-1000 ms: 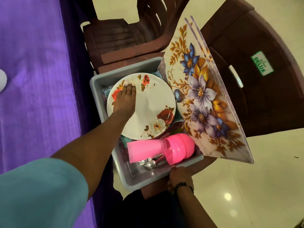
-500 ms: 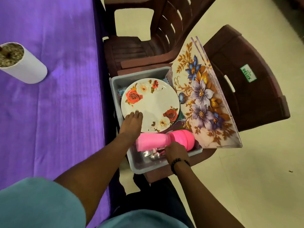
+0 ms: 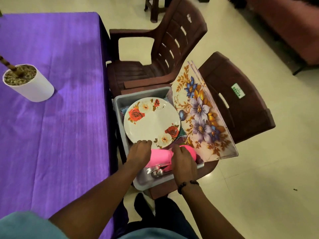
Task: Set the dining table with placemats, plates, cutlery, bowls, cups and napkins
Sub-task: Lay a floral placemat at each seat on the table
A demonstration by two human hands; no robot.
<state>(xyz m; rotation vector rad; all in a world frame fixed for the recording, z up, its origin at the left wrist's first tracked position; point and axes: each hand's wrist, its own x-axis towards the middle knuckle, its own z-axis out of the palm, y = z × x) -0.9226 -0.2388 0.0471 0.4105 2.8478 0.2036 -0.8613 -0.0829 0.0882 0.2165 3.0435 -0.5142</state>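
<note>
My left hand (image 3: 139,152) fingers curl at plate (image 3: 151,122) six-o'clock rim; right hand (image 3: 183,162) grips pink cups (image 3: 159,156). I'd lift level.

A round white plate (image 3: 151,122) with red and cream roses was laid flat on top inside a grey tub (image 3: 120,102). Flowery placemats (image 3: 200,109) were stood on edge, leaned along the tub's right side. Pink cups (image 3: 159,156) were laid on their sides beside shiny cutlery (image 3: 158,171).
</note>
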